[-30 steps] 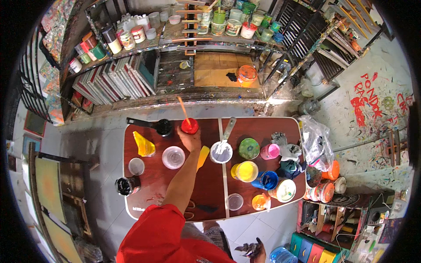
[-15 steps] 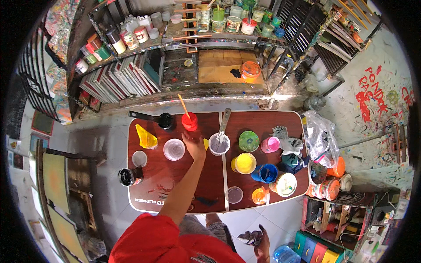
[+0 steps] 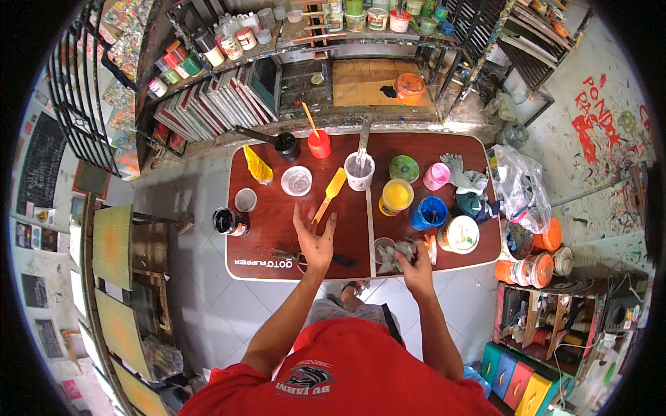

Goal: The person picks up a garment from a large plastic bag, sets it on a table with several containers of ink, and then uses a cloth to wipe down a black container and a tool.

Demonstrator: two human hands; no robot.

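My left hand (image 3: 314,239) is over the table with its fingers apart. Just beyond it lies a spatula with a yellow blade (image 3: 336,184) and an orange handle, whose end reaches in between thumb and fingers; I see no grip on it. A crumpled grey rag (image 3: 394,256) is in my right hand (image 3: 419,269), above the table's near edge beside a clear cup. Past the spatula stand a red container (image 3: 319,144) with an orange stick in it, a clear cup of whitish stuff (image 3: 297,181) and a white tub (image 3: 359,172) with a putty knife standing in it.
Pots of yellow (image 3: 397,196), blue (image 3: 429,212), green (image 3: 404,168) and pink paint (image 3: 436,176) crowd the table's right half. A black jar (image 3: 229,222) stands at its left edge. Gloves (image 3: 468,178) and a plastic bag (image 3: 520,184) are at the right. Shelves of paint stand behind.
My left hand has drawn back from beside the red container toward me. My right hand has come up from below the table's edge with the rag. The view has shifted.
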